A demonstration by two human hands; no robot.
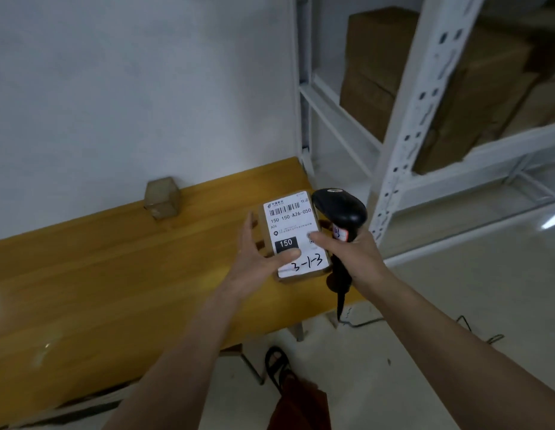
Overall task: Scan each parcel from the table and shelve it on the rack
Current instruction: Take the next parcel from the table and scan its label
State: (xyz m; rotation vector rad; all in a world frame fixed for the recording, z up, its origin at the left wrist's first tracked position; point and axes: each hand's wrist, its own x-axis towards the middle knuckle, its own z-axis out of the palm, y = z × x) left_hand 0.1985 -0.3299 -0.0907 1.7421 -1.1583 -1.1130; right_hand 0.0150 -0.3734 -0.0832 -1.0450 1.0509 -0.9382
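The small brown cardboard parcel with the white shipping label (293, 238) is held up between both hands at the table's right end, its long axis running near to far. The left hand (257, 259) pinches it, thumb on the label. The right hand (347, 252) grips the black handheld barcode scanner (339, 212) while its thumb steadies the parcel. The white metal rack (425, 97) stands just right and beyond, nearer the right hand.

Plain white wall (114, 88) behind, unbroken and evenly lit. Pale glossy floor (456, 305) below, carrying soft reflections. Yellow wooden table (83, 290) set against the wall. Black cable (468, 324) trailing loosely across the floor at right of the table's end.
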